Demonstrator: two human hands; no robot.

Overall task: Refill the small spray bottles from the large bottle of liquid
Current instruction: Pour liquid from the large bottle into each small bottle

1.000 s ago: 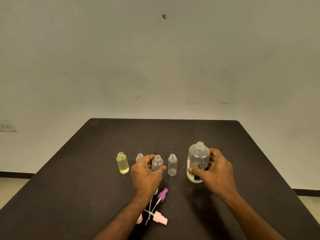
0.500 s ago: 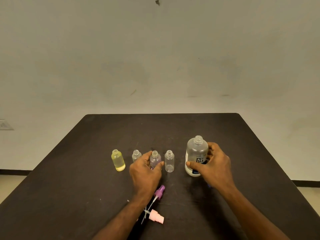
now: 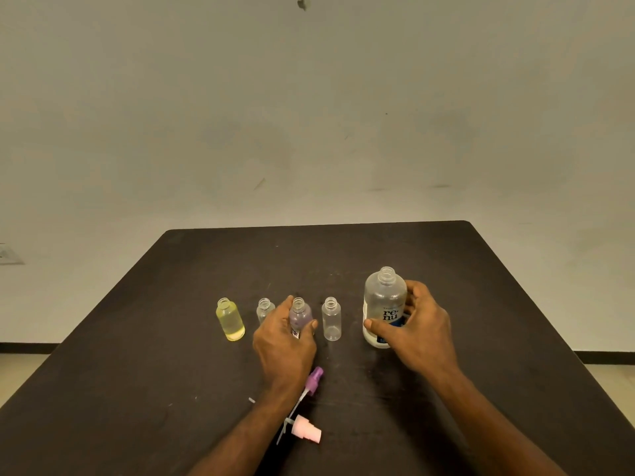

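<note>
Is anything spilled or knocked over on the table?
No spill shows. All the bottles stand upright with their tops off. The only things lying down are the purple spray top and the pink spray top, on their sides near the left arm. The left hand holds the purplish bottle; the right hand holds the large bottle.

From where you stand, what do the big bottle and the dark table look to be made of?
Big bottle: probably clear plastic; see-through wall, moulded threaded neck, printed label. Glass cannot be excluded. Table: dark matte top, faintly scuffed and speckled, perhaps laminate or painted board; I cannot tell which.
</note>
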